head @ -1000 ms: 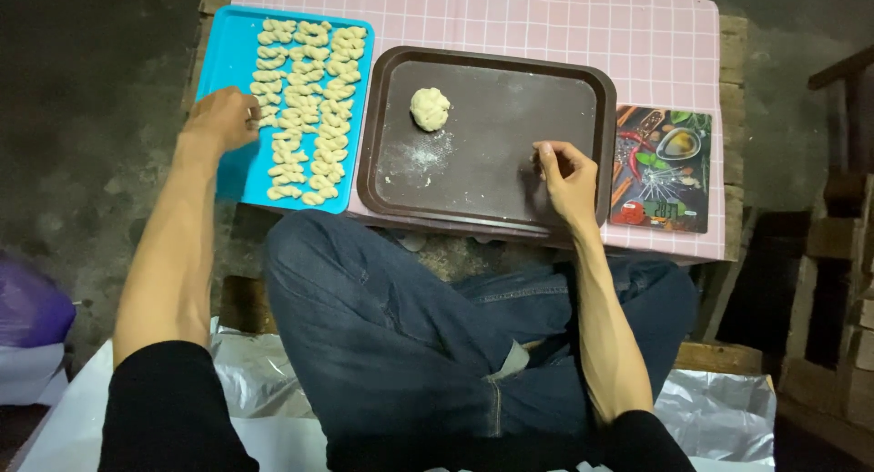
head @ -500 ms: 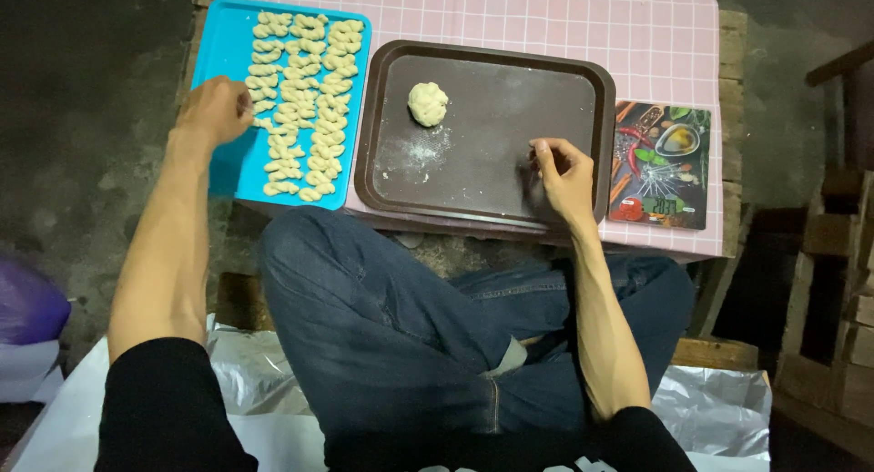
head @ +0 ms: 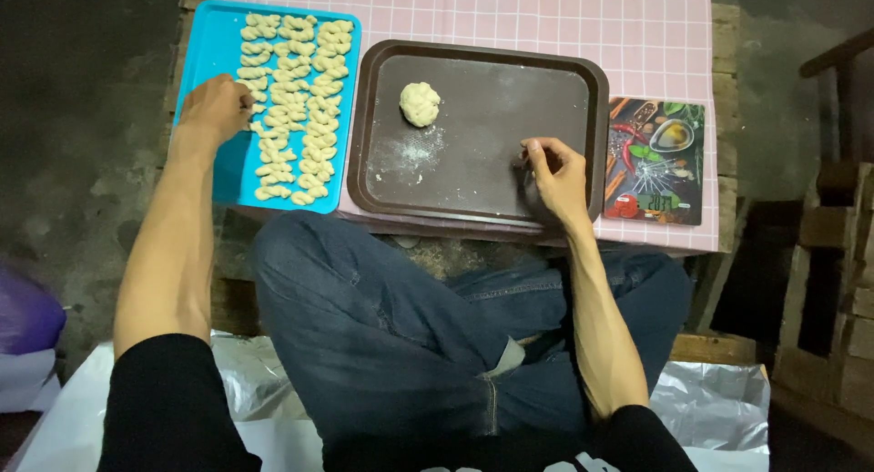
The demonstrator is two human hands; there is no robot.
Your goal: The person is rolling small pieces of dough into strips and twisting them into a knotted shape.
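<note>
My left hand [head: 217,108] rests on the blue tray [head: 205,176], its curled fingers touching the leftmost row of small twisted dough pieces [head: 296,103]; whether it grips one is hidden. Several rows of these pieces fill the tray. My right hand [head: 555,176] lies on the right part of the dark brown tray [head: 482,131], fingers bent together with the tips on the tray surface. A ball of dough [head: 420,103] sits at the brown tray's upper left, above a patch of flour [head: 414,152].
Both trays lie on a low table with a pink checked cloth [head: 510,17]. A flat scale with a picture of spices and vegetables [head: 657,161] lies right of the brown tray. My legs in jeans [head: 391,326] sit below. Wooden crates [head: 838,281] stand at right.
My left hand has moved up the blue tray's left side toward the dough rows. My right hand has stayed in about the same place on the brown tray.
</note>
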